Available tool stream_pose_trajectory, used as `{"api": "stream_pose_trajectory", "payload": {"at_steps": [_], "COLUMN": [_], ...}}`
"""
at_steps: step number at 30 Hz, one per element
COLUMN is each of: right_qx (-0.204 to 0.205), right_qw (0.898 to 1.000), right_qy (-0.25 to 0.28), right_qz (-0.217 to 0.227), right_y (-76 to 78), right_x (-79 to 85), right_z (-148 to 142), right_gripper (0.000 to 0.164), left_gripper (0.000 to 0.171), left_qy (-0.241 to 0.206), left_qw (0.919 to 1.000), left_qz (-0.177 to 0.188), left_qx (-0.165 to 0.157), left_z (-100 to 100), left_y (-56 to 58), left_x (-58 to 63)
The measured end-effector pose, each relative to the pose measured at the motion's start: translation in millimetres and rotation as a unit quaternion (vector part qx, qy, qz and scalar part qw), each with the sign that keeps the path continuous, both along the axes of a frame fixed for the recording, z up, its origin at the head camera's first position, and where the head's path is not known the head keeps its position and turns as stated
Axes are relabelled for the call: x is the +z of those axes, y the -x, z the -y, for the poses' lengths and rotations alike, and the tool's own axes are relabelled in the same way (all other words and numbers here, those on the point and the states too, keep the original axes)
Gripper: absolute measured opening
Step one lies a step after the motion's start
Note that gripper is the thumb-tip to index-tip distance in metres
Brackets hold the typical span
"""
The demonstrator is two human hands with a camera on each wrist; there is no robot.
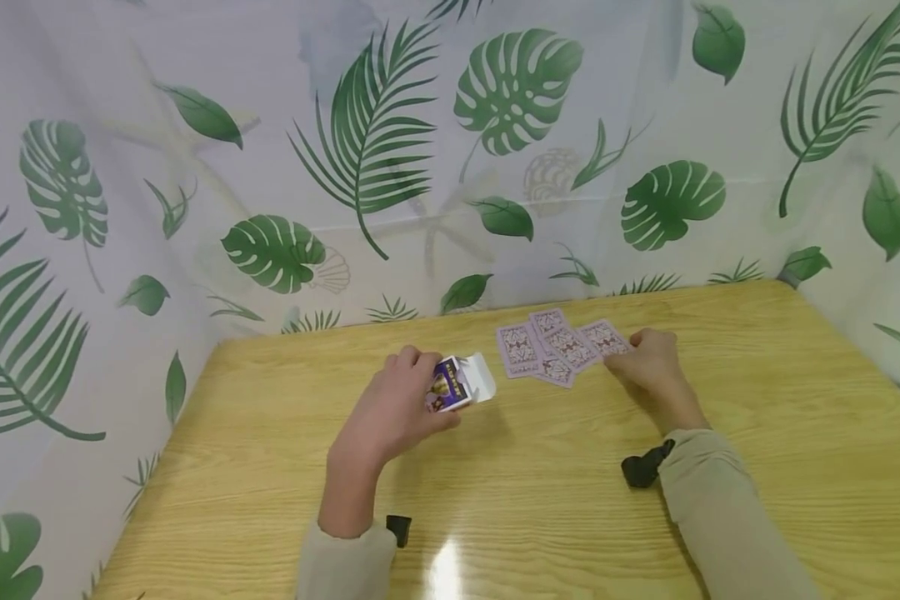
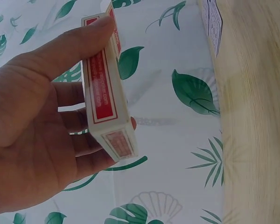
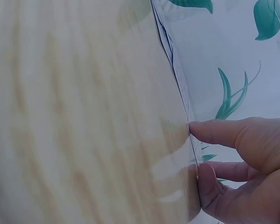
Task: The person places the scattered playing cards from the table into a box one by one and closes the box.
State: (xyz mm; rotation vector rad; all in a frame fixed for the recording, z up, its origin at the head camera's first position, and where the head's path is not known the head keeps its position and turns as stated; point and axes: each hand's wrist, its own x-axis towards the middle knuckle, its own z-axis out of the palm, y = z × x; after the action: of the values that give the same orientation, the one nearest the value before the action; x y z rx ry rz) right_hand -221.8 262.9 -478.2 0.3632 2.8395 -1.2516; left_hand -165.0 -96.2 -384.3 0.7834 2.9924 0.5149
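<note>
at the table [image 1: 540,517], left hand [image 1: 393,408], half-curled, grips open carton [image 1: 450,387]; right hand [image 1: 651,362] pinches outermost card [image 1: 604,337]: likely light, slippery, bendable, best held by edges.

My left hand [image 2: 37,116] grips a small red-and-white box [image 2: 103,93], tilted. Behind it is leaf-printed cloth [image 2: 163,112]; at right, the wooden surface [image 2: 256,121].

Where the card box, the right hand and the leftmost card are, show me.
Card box [image 1: 448,387]: head view, on its dark printed face.
Right hand [image 1: 656,362]: head view, on the middle of the hand.
Leftmost card [image 1: 519,349]: head view, on the middle of its patterned back.
</note>
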Motion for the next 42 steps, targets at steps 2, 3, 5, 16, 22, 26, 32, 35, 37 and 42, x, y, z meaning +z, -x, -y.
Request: {"api": "stream_pose_trajectory", "payload": {"at_steps": [2,3,5,16,22,26,32,35,37,42], "right_qx": [-0.002,-0.004,-0.009,-0.073,-0.097,-0.094,-0.065,-0.045,-0.034,0.019], "right_qw": [1.000,1.000,1.000,0.994,0.974,0.939,0.900,0.900,0.907,0.916], "right_qy": [-0.001,0.002,0.005,0.074,0.197,0.320,0.400,0.392,0.371,0.344], "right_qz": [-0.004,-0.005,-0.007,-0.025,-0.049,-0.088,-0.163,-0.185,-0.195,-0.204], "right_y": [0.8,1.1,1.4,-3.3,-5.9,-4.5,-9.1,-12.0,-14.6,-20.3], "right_x": [-0.3,-0.4,-0.6,-12.6,-14.1,-8.2,17.4,32.2,40.1,53.5], "right_z": [-1,-1,-2,-4,-5,-1,5,11,17,29], "right_gripper": [0.062,0.061,0.060,0.051,0.049,0.042,0.026,0.020,0.018,0.026], "left_gripper": [0.069,0.069,0.069,0.071,0.072,0.072,0.072,0.072,0.072,0.071], "left_qy": [-0.003,-0.004,-0.005,0.001,0.003,0.005,0.002,0.002,0.001,-0.007], "left_qw": [1.0000,1.0000,1.0000,0.9997,0.9997,0.9997,0.9998,0.9998,0.9999,0.9999], "left_qz": [0.001,0.000,0.001,0.021,0.021,0.012,0.009,0.007,0.006,0.003], "left_qx": [-0.002,-0.003,-0.005,0.012,0.015,0.022,0.016,0.016,0.015,0.012], "left_z": [1,1,2,5,6,8,9,9,10,12], "left_y": [-1.4,-1.8,-2.1,0.5,2.0,3.6,5.6,5.7,5.4,4.7], "left_x": [0.2,0.2,-0.2,-4.4,-6.6,-7.4,-8.0,-7.0,-6.5,-5.8]}}
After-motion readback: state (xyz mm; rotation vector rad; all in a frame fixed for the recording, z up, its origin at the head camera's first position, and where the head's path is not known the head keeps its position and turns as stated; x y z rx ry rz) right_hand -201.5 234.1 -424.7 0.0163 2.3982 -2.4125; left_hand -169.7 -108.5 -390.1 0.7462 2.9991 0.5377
